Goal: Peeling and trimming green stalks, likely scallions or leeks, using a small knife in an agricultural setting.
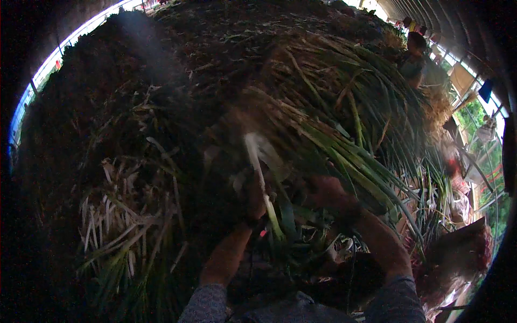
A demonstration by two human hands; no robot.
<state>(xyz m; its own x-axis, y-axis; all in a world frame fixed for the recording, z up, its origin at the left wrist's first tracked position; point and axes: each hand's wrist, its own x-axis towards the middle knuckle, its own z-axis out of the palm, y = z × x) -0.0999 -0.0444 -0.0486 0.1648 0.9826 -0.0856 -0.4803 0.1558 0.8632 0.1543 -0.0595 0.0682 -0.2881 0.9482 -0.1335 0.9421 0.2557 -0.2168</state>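
Note:
A long green onion (258,169) stands nearly upright in front of me, its white stem at the top and its green leaves hanging toward my body. My left hand (255,200) is closed around the stem. Beside the stem's upper end is a pale, blurred piece of outer leaf (272,156). To the right of it, my right hand (327,192) is dark and smeared by motion, close to the onion's leaves. Its fingers cannot be made out, nor whether they hold anything.
A large heap of green onions (366,91) lies ahead and to the right. At the left are several onions with white stems (116,215). Dark trimmings (215,59) pile up at the back. Another person (414,56) is at the far right, and a reddish sack (458,253) stands near right.

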